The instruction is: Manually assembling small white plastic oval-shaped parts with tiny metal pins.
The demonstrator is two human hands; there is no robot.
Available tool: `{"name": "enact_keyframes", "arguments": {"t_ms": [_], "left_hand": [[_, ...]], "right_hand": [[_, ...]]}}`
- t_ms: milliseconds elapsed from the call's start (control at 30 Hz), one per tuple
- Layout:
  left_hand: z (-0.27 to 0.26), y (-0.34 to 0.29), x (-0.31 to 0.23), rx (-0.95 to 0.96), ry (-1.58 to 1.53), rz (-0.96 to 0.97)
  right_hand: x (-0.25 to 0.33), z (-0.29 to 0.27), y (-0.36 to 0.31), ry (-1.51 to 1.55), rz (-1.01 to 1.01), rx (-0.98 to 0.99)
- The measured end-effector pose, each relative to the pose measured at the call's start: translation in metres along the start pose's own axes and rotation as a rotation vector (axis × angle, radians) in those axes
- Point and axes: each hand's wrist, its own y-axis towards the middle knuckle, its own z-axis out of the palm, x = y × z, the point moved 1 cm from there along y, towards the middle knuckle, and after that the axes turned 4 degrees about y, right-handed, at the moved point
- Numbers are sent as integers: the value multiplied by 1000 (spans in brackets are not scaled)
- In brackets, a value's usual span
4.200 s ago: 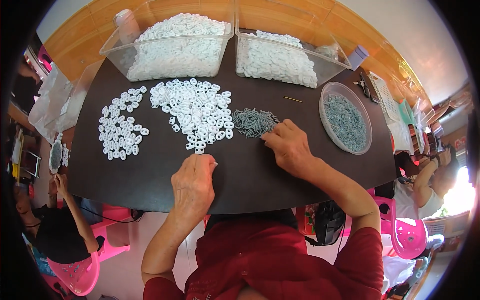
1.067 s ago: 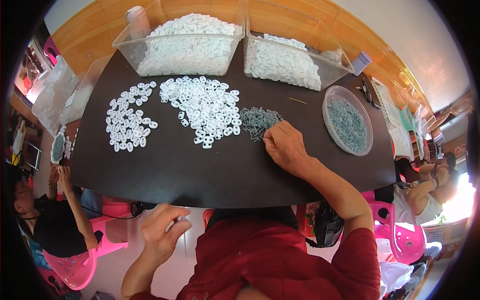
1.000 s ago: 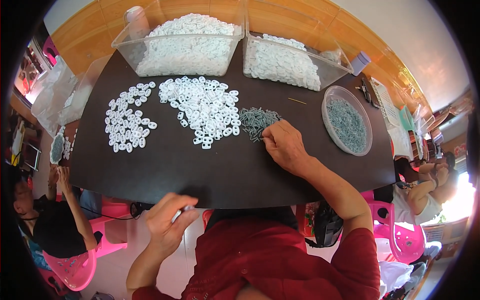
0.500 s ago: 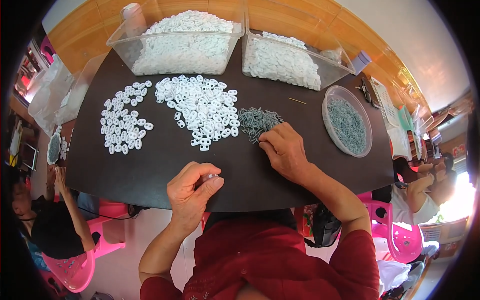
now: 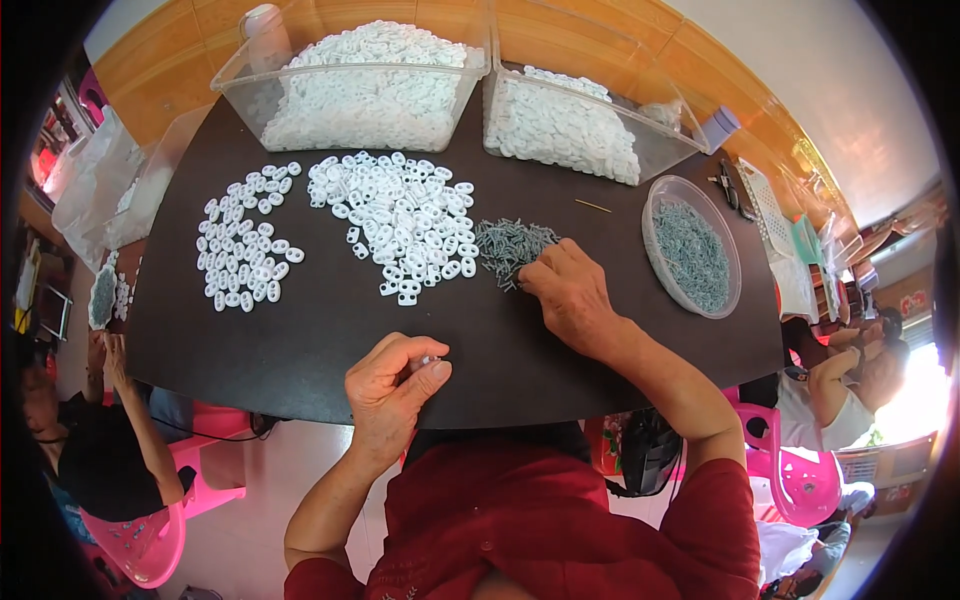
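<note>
My left hand [image 5: 390, 395] is closed near the table's front edge. Between its thumb and forefinger shows a bit of a small white plastic piece [image 5: 430, 360], mostly hidden by the fingers. My right hand [image 5: 575, 300] reaches to the right edge of a loose pile of small grey screws [image 5: 510, 243], thumb and fingers pressed together; whatever is between the tips is hidden. Left of the screws lies a heap of white oval two-holed plastic pieces [image 5: 405, 215]. A looser spread of similar white ovals [image 5: 245, 245] lies farther left.
Two clear bins of white pieces, a left bin [image 5: 245, 95] and a right bin [image 5: 665, 150], line the back of the dark table [image 5: 290, 350]. On the right stands a round clear tub [image 5: 733, 295] of grey screws. A thin brass-coloured rod [image 5: 593, 205] lies behind my right hand. Other people sit at both sides.
My left hand has shifted slightly to the right, still pinching the white piece. My right hand stays at the screw pile with little movement. The whole view has shifted slightly.
</note>
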Motion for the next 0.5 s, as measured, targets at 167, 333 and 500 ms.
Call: {"name": "enact_keyframes", "arguments": {"t_ms": [167, 333, 500], "left_hand": [[-1, -1, 2, -12, -19, -2], [-2, -1, 3, -5, -40, 4], [-2, -2, 4, -20, -61, -7]], "right_hand": [[0, 3, 2, 7, -40, -2], [1, 1, 3, 76, 15, -37], [5, -3, 1, 34, 16, -24]]}}
